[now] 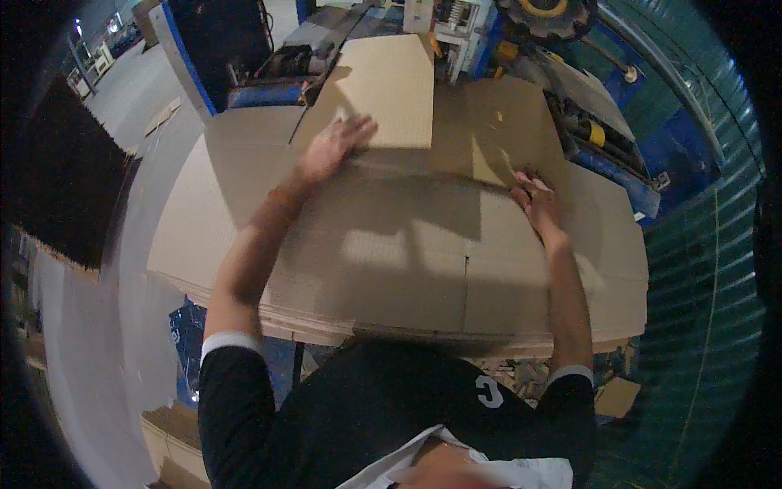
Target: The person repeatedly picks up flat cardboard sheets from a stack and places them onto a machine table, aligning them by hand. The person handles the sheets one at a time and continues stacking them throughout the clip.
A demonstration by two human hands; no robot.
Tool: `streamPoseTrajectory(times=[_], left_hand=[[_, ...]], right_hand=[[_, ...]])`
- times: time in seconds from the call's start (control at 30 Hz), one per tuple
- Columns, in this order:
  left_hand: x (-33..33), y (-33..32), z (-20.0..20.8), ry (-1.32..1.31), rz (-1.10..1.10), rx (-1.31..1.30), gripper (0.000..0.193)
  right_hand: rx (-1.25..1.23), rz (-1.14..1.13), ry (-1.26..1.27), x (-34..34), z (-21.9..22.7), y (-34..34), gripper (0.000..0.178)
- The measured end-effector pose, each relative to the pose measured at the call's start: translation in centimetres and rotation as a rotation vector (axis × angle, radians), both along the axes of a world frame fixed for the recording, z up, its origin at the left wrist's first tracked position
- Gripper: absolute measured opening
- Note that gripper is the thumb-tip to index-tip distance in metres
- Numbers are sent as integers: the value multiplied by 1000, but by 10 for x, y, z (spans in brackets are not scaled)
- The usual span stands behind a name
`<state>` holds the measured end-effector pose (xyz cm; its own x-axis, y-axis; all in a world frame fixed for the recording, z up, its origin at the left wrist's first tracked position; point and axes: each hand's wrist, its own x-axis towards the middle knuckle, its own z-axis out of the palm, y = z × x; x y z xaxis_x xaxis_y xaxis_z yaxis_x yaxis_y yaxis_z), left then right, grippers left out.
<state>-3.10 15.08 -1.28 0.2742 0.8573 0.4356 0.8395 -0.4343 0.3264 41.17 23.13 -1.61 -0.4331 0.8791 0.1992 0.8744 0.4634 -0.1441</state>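
A wide stack of brown cardboard sheets [391, 269] lies in front of me, its near edge close to my body. On its far side, a folded cardboard piece with a pale, brightly lit panel [391, 90] reaches into the machine. My left hand [332, 151] is at the lower left of that panel, fingers stretched out and slightly blurred; whether it presses on the board I cannot tell. To the right, my right hand [538, 200] has its fingers curled at the edge of a darker cardboard flap [489, 130]. Its fingertips are partly hidden.
A machine with a blue frame [187, 61] stands beyond the stack, with a dark wheel [547, 10] above and a roller part [599, 134] on the right. Green corrugated sheeting [692, 326] runs along the right. Another cardboard stack [69, 179] stands at the left.
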Motion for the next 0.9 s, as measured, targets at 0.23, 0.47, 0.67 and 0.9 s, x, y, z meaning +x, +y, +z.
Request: streamPoseTrajectory(times=[0.23,0.47,0.67,0.9], left_hand=[[2,-9,6,226,391,234,55],[-84,-229,-28,-252,1354,418,58],[-109,-296,-84,-377,1500,-7,74],[-107,-293,-59,-238,1552,-79,73]], right_hand=[[158,-66,-3,27,-4,-38,47],[433,-542,-88,261,-65,-160,34],[285,-914,-200,315,-88,-157,39],[789,-758,917,279,-45,-149,31]])
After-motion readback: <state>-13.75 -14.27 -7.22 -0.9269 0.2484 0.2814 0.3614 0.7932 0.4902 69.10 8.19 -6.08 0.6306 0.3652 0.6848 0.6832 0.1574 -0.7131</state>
